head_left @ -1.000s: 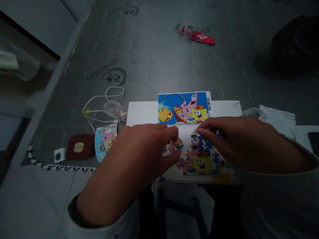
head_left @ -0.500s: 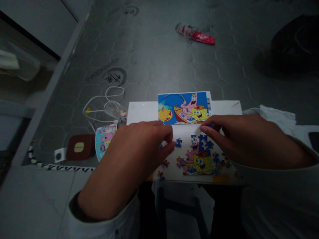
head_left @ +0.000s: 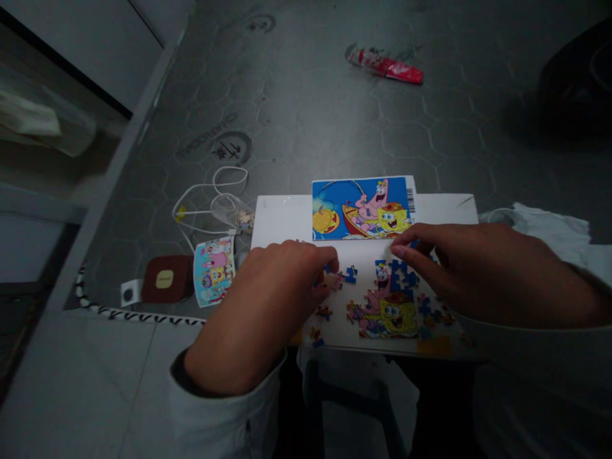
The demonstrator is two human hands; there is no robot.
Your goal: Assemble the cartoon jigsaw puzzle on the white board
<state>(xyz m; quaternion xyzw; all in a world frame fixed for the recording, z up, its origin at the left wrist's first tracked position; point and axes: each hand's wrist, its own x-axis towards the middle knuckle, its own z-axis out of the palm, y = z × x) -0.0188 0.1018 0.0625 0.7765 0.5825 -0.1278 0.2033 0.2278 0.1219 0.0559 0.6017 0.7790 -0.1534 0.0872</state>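
Note:
My left hand (head_left: 291, 280) is over the left side of the white board (head_left: 282, 217), thumb and index finger curved and apart. A pinkish loose puzzle piece (head_left: 336, 280) lies at its fingertips, beside a blue puzzle piece (head_left: 351, 274). My right hand (head_left: 459, 271) has thumb and index pressed together just above the partly joined cartoon puzzle (head_left: 392, 312); anything between them is too small to make out. Behind the hands lies the picture card (head_left: 361, 207), showing a pink starfish and a yellow sponge figure. Loose pieces (head_left: 433, 312) lie right of the joined part, partly under my right hand.
Left of the board are a cartoon-printed packet (head_left: 213, 271), a brown box (head_left: 167, 279), a white cable (head_left: 191, 186) and a clear bag of pieces (head_left: 243, 221). White tissue (head_left: 549, 226) is at the right. A red wrapper (head_left: 399, 70) lies on the floor (head_left: 306, 115).
My left hand has drawn slightly left and down, and the pinkish piece beside the blue one now shows. My right hand stays nearly still. The whole view has shifted a little.

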